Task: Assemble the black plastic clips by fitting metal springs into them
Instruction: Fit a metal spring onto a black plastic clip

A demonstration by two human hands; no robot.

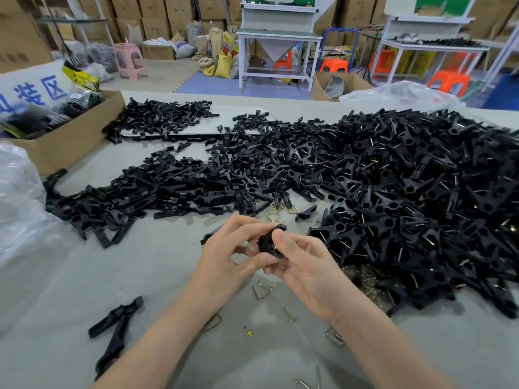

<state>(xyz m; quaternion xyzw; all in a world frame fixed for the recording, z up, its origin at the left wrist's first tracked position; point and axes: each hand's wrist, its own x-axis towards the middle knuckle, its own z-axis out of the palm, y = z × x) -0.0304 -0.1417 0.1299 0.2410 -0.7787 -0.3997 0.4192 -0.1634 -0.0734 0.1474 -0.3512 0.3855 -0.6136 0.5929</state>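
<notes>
- We find the black clip [270,242] held above the table [70,290] in the lower middle of the frame, between both hands. We judge it is kept close under the eyes so the small fit can be watched.
- The left hand [224,248] pinches the clip's left side with curled fingertips, which looks like steadying.
- The right hand [306,265] curls its fingers beneath the clip and lays the thumb on top, likely to press a spring home.
- A brass glint beside that thumb may be the spring; we cannot tell whether it is seated.
- Loose springs [262,292] lie on the table just below the hands, near for quick picking.
- Bare plastic parts [168,189] heap at centre left.
- The right-hand heap [421,192] shows metal wires among the black, so we take it for finished clips kept apart.
</notes>
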